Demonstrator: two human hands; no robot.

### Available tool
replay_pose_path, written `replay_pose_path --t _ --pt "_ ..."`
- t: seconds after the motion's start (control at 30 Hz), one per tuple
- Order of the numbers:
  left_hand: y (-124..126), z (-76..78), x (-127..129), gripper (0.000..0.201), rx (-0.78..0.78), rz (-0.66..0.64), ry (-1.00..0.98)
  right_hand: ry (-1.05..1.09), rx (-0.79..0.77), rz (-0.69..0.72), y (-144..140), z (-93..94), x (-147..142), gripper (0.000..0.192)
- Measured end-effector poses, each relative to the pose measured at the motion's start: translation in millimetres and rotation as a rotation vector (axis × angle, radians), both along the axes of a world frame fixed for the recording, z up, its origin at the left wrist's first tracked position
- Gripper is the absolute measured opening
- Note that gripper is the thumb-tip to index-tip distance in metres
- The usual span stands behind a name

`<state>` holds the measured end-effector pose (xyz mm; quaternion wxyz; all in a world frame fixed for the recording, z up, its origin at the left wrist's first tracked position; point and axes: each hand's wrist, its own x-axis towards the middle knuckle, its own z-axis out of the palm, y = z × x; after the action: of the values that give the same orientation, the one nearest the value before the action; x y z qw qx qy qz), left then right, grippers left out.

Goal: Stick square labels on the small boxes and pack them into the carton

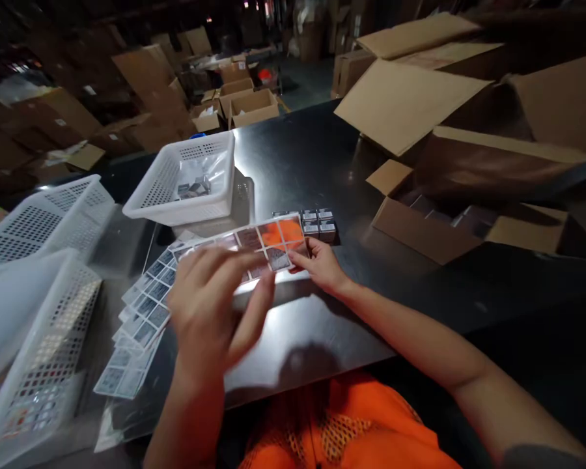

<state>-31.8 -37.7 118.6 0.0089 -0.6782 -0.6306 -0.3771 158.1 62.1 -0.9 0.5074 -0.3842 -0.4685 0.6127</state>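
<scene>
My right hand (322,264) pinches the right end of a sticker sheet (279,259), a glossy, see-through strip with pale lines dividing it into rectangles. Orange shows through or reflects in its upper right cells. My left hand (209,306), slightly blurred, is in front of the sheet's left half, fingers stretched out and thumb apart; I see nothing between them. Whether it touches the sheet cannot be made out. Fanned beneath and left of it lie several more sticker sheets (149,303) on the metal table (293,339). Just behind the held sheet stand several small dark boxes (318,223) with white labels.
A white plastic basket (185,207) at the back holds a clear bag with small grey pieces. More white baskets (43,221) (53,339) line the left side. On the right sits a large open carton (430,228) with flaps spread. Cartons (254,107) fill the background.
</scene>
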Motion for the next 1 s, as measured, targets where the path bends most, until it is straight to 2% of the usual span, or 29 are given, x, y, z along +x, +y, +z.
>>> replay_pose_path --t 0.03,0.1,0.13,0.2,0.3,0.37,0.47,0.6,0.67,0.73,0.87,1.0 --pt "25.0 -7.3 5.5 0.034 0.025 -0.034 0.065 0.002 -0.019 0.038 -6.7 -3.2 -4.2 0.058" --pt "66.1 -25.9 10.7 0.034 -0.08 -0.115 0.178 -0.004 -0.052 0.112 -19.0 -7.4 -9.5 0.054" --pt "79.4 -35.3 9.9 0.034 -0.17 -0.11 0.234 -0.013 -0.064 0.145 -23.7 -8.1 -10.0 0.051" --pt "90.2 -50.4 3.7 0.033 -0.325 -0.079 0.329 -0.029 -0.072 0.177 -28.9 -6.8 -6.8 0.046" --pt "82.1 -60.7 -6.2 0.033 -0.365 -0.129 0.369 -0.03 -0.037 0.127 -28.0 -0.8 3.6 0.052" --pt "74.1 -63.1 -8.4 0.035 -0.325 -0.202 0.362 -0.014 -0.007 0.11 -25.7 2.9 9.1 0.054" --pt "67.0 -70.3 -8.0 0.036 -0.251 -0.286 0.338 -0.04 0.025 0.118 -25.4 4.3 11.5 0.043" --pt "60.4 -90.0 -11.3 0.036 -0.13 -0.349 0.292 -0.22 0.181 0.046 -27.6 1.3 10.9 0.05" --pt "57.0 -99.0 -14.9 0.036 -0.091 -0.353 0.281 -0.291 0.289 0.085 -27.3 0.2 11.9 0.038" --pt "54.0 -104.9 -18.0 0.037 -0.074 -0.34 0.292 -0.325 0.335 0.125 -26.3 -0.4 13.6 0.021" --pt "50.5 -110.0 -19.9 0.038 -0.059 -0.34 0.349 -0.377 0.363 0.117 -24.0 -2.2 15.5 0.015" --pt "48.3 -116.1 -14.6 0.038 -0.029 -0.311 0.38 -0.463 0.46 0.118 -24.1 -5.7 15.0 0.01"
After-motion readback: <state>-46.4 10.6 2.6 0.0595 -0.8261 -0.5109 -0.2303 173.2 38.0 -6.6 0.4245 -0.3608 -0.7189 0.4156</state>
